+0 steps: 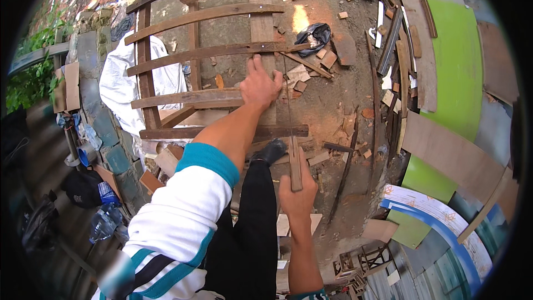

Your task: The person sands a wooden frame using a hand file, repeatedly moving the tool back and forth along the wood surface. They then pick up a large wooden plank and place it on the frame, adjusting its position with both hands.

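Note:
A slatted wooden frame [206,13] lies before me, its dark, slightly curved slats fastened across a wide board [261,25]. On that board rests my left hand [260,84], fingers spread and pressing down, tips close to a slat [205,56]. My right hand [298,191] is closed round the wooden handle of a handsaw [295,162]. The thin blade, seen nearly edge-on, runs forward from the handle past the right-hand ends of the slats. Whether its teeth touch the wood, I cannot tell.
White sheeting [119,80] lies under the frame's left side. Wood offcuts [328,59] and a black plastic bag [313,36] litter the ground to the right. Long strips, green panels [452,66] and a curved blue-and-white piece [438,216] lie farther right. My shoe [270,151] is beside the lowest slat.

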Motion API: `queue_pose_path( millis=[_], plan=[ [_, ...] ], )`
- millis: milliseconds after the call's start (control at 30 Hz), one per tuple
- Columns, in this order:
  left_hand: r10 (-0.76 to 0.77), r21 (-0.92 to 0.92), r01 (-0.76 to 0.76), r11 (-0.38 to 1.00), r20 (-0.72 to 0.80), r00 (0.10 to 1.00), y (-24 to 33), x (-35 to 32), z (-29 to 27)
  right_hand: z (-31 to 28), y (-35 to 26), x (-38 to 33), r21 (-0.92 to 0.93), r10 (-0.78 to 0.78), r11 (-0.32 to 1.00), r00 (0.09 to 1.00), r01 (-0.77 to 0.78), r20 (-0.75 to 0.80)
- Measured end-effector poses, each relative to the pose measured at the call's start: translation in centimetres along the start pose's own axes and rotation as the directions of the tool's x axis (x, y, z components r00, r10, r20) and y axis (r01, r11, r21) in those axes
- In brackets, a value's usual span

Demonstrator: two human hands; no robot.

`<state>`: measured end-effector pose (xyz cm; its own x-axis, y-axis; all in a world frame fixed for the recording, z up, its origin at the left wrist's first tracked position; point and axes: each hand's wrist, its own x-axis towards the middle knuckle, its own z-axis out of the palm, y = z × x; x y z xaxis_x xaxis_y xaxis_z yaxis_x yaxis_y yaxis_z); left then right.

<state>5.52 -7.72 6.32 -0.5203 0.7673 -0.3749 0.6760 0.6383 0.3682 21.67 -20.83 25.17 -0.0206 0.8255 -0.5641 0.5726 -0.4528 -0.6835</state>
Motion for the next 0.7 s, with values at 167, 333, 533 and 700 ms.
queue_pose_path(
  millis=[167, 333, 533, 700],
  plan=[
    [-0.029, 0.005, 0.029, 1.000, 0.020, 0.999, -0.2, -0.3, -0.1, 2.6, 1.3, 5.8, 0.188, -0.069, 0.980, 0.997, 0.071, -0.016],
    [-0.013, -0.001, 0.013, 1.000, -0.008, 1.000, -0.6, 0.1, 0.2, 0.2, -1.8, 0.9, 0.127, -0.009, 0.992, 1.000, 0.010, -0.004],
    [-0.052, 0.012, 0.051, 0.999, 0.052, 0.997, -0.4, 0.2, -0.4, -5.2, -3.7, -8.8, -0.005, 0.099, 0.995, 0.992, -0.099, 0.075],
    [-0.034, 0.017, 0.033, 0.999, 0.070, 0.997, 0.6, -0.5, -0.2, 2.0, -3.1, 5.3, 0.051, 0.129, 0.990, 0.992, -0.128, -0.005]
  ],
)
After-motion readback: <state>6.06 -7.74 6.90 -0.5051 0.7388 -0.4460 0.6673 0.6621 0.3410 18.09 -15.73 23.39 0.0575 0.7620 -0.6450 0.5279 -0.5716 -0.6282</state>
